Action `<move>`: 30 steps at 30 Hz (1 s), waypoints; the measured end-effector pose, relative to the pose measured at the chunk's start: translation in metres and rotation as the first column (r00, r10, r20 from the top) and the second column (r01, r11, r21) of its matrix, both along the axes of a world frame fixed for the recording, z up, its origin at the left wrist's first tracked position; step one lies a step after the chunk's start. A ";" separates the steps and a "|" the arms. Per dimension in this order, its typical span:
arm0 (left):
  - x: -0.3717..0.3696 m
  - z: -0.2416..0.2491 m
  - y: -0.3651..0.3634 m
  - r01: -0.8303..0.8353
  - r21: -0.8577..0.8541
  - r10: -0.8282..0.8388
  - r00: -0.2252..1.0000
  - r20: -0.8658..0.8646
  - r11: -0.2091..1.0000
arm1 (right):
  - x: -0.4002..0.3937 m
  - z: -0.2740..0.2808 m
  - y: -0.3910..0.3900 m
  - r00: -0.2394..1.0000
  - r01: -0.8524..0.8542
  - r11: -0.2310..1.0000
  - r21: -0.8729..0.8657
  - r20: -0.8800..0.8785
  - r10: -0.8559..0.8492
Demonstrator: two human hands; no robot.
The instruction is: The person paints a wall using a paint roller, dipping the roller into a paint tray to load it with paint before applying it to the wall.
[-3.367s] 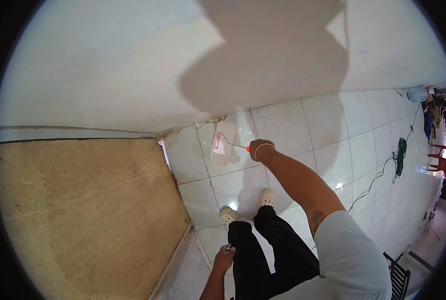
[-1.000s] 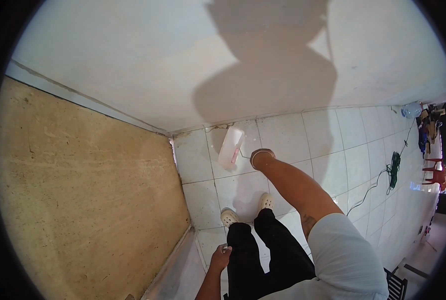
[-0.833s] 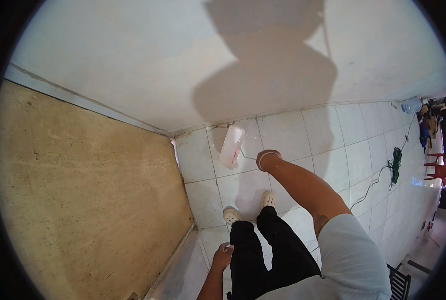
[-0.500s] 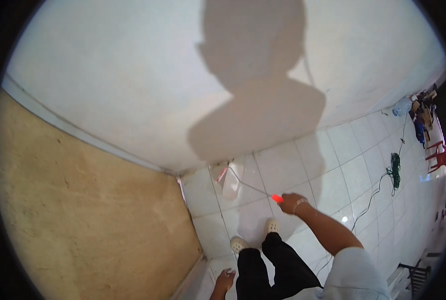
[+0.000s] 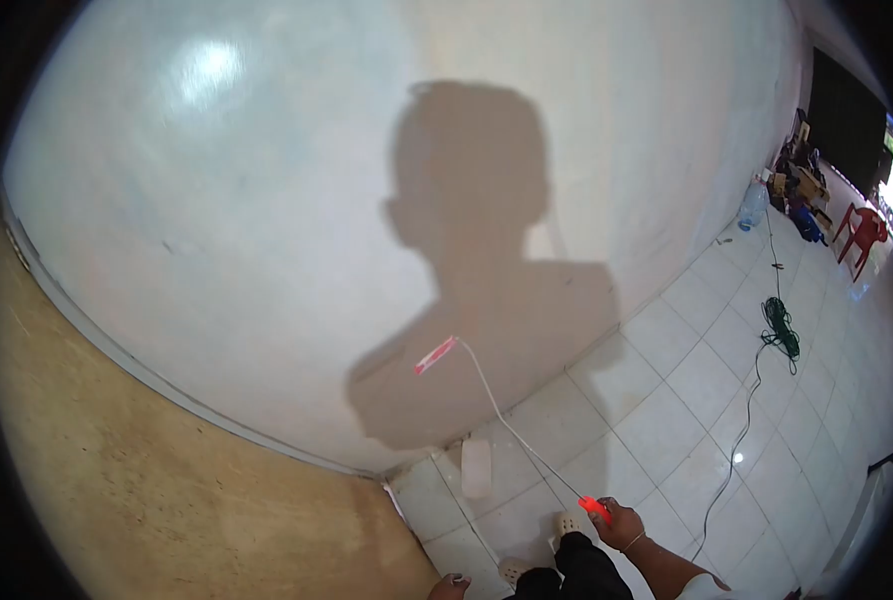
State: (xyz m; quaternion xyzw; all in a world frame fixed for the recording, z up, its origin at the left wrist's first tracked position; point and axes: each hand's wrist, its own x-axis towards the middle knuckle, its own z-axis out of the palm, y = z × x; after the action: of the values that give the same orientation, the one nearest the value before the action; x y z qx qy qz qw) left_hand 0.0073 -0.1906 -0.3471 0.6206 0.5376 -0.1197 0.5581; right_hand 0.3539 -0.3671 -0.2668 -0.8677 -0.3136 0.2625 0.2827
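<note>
My right hand (image 5: 618, 522) is wrapped around the red handle of a paint roller (image 5: 511, 432). A long, thin, bent rod runs from the handle to the narrow roller head, which is pink and white. In this view the head lies over the shadowed part of the white wall (image 5: 296, 260); whether it touches cannot be told. Low at the bottom edge, my left hand (image 5: 451, 587) shows only in part, its fingers curled, with a small pale spot at them. A long whitish tray (image 5: 476, 468) rests on the tiles by the wall's foot.
A tan panel (image 5: 186, 430) borders the left side. Across the tiled floor (image 5: 666, 390) on the right runs a cable, with a green coil (image 5: 780, 328) along it. Farther off are a clear plastic bottle (image 5: 752, 206), piled items and a red chair (image 5: 862, 238).
The roller head has risen from beside the tray to in front of the wall. My view has tilted up, so the tray, feet and hands sit lower in it.
</note>
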 end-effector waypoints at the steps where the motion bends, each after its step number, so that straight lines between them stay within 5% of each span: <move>1: 0.004 0.005 0.006 0.007 0.007 -0.007 0.999 0.035 1.000 | 0.002 0.004 0.004 1.000 0.011 1.000 0.026 0.009 -0.011; 7: 0.030 0.041 0.031 0.385 0.248 -0.390 0.920 -0.031 0.889 | 0.029 0.027 0.040 0.981 0.090 0.917 0.388 0.125 -0.149; 14: 0.037 0.061 0.028 0.376 0.292 -0.377 0.925 -0.057 0.879 | 0.058 0.031 0.080 0.987 0.097 0.813 0.574 0.051 -0.154; 17: 0.050 0.065 0.020 0.155 0.159 -0.175 0.977 0.121 0.975 | 0.061 0.032 0.087 0.995 0.083 0.820 0.567 -0.003 -0.098; 21: 0.058 -0.011 0.025 0.157 0.048 -0.162 0.979 0.124 0.986 | 0.068 0.012 0.074 0.999 0.032 0.843 0.536 -0.005 -0.036; 25: 0.143 0.035 0.013 0.204 0.184 -0.194 0.979 -0.069 0.962 | 0.090 -0.003 0.061 1.000 0.007 0.875 0.485 -0.018 0.002; 30: 0.199 0.010 0.019 0.216 0.104 -0.207 0.974 -0.094 0.971 | 0.122 -0.052 0.067 0.998 -0.069 0.794 0.604 0.052 0.046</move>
State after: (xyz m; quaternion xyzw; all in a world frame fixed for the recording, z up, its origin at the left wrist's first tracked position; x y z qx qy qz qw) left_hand 0.2066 -0.1719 -0.3374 0.6996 0.4967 -0.1733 0.4836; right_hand 0.4757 -0.2997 -0.3190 -0.7262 -0.4120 0.1419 0.5317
